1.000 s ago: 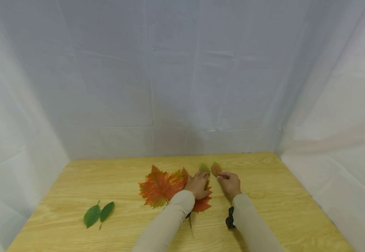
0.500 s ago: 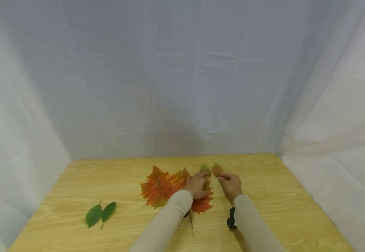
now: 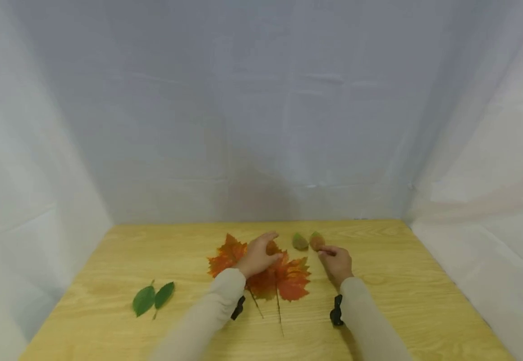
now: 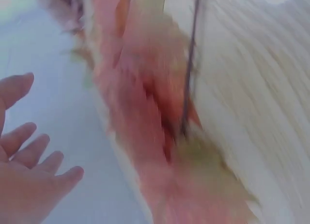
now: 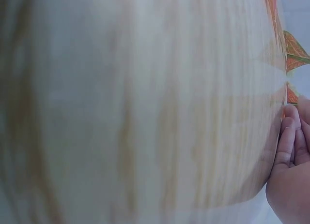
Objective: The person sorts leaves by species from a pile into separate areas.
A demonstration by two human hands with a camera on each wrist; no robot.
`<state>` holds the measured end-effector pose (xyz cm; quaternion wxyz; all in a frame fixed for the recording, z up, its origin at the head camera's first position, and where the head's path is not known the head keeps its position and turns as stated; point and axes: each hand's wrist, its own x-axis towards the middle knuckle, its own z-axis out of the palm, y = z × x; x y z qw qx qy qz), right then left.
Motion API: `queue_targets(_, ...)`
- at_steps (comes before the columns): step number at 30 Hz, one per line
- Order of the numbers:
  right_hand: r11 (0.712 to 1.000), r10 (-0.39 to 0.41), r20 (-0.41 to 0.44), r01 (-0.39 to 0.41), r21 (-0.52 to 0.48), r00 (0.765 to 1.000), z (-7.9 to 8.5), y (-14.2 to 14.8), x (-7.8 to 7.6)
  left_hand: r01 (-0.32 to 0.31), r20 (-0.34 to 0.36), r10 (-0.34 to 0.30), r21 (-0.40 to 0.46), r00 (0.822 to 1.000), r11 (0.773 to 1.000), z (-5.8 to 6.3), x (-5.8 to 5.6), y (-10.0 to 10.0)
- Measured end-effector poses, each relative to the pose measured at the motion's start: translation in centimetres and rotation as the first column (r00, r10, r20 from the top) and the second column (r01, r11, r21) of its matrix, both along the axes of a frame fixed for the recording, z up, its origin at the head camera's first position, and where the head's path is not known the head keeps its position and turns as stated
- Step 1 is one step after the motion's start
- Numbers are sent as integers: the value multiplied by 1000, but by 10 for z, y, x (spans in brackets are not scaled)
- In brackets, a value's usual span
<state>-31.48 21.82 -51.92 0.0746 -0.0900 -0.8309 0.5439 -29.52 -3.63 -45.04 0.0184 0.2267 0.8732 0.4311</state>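
Observation:
My right hand [image 3: 337, 261] pinches the base of a small orange-and-green leaf [image 3: 317, 241] near the far edge of the table. Just left of it lies a second small greenish leaf [image 3: 299, 242]; both leaves also show beyond the fingertips in the right wrist view. My left hand [image 3: 257, 256] is over the red-orange maple leaves [image 3: 295, 288], partly hiding them. In the left wrist view the left hand [image 4: 29, 190] has its fingers spread with nothing between them, beside the blurred red leaves [image 4: 140, 117]. Thin dark stems [image 3: 279, 311] stick out towards me.
Two green leaves [image 3: 144, 301] lie side by side on the left part of the wooden table [image 3: 401, 301]. White sheeting [image 3: 261, 125] hangs behind the table and along both sides. Each wrist carries a small black device [image 3: 336, 311].
My left hand has lifted off the right-hand maple leaf and the small greenish leaf and moved left, uncovering them. My right hand keeps its pinch. The view has shifted slightly.

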Motion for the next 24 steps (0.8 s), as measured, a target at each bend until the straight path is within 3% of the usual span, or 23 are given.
queue_targets(5, 1000, 14, -10, -13, 13, 1000, 1, 3, 0, -176, 18, 175, 88, 984, 981, 7, 9, -37)
queue_targets(9, 1000, 14, -11, -14, 16, 1000, 0, 6, -2, -273, 57, 268, 129, 962, 953, 4, 19, -65)
queue_targets(14, 1000, 5, -4, -5, 8, 1000, -3, 9, -4, -354, 135, 336, 149, 932, 923, -5, 34, -90)
queue_targets(20, 1000, 0, 6, 0, 5, 1000, -5, 13, -3, -425, 207, 400, 89, 893, 901, -21, 48, -101)
queue_targets(24, 1000, -4, 16, 4, 7, 1000, -3, 13, -2, -425, 210, 403, 66, 891, 903, -30, 49, -100)
